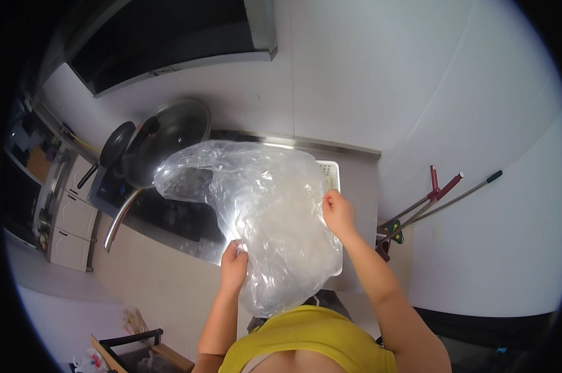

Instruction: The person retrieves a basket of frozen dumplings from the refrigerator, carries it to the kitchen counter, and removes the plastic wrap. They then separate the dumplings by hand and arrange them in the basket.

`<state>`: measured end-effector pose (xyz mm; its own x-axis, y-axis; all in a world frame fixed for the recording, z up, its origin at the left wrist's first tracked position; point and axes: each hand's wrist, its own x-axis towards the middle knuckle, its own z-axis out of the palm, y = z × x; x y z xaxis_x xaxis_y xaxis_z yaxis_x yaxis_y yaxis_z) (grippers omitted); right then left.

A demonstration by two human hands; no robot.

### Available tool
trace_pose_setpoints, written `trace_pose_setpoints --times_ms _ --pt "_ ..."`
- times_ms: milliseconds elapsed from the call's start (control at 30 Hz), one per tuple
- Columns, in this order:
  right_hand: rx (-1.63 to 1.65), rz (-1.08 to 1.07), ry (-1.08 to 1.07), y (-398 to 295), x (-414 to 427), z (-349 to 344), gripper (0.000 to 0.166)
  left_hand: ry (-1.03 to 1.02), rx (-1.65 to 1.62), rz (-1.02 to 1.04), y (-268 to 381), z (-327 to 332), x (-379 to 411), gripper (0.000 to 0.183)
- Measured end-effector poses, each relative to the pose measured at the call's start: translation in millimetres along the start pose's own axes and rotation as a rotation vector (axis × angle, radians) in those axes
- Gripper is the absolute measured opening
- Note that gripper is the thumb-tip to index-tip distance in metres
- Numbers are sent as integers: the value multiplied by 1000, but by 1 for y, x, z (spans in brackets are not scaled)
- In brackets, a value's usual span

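Note:
A large clear plastic bag spreads out in front of my body, crinkled and shiny. My left hand pinches its left edge, near the front of the counter. On the opposite side, my right hand grips the bag's right edge. Beneath the plastic lies a white perforated basket, of which only the right rim and corners show. Whatever the basket may hold is hidden by the bag. The bag's upper left part reaches over the cooktop to the wok.
On the black cooktop stands a wok with a glass lid, its metal handle jutting toward the front. A smaller black pan leans behind it. Red-handled poles lean by the right wall, beyond the counter.

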<state>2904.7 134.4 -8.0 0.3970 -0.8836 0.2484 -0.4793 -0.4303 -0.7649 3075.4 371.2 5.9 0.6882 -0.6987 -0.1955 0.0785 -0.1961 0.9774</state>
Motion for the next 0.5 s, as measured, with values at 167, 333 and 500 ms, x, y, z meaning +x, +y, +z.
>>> trace_pose_setpoints --times_ms 167,333,500 --pt "149 -6 7 -4 0 -22 6 30 42 70 -8 -2 -1 30" --pt "193 -22 50 -13 1 -34 7 95 101 127 -1 -8 0 32" --pt "231 -64 108 -16 -9 -47 6 151 148 165 -7 -13 -5 32"
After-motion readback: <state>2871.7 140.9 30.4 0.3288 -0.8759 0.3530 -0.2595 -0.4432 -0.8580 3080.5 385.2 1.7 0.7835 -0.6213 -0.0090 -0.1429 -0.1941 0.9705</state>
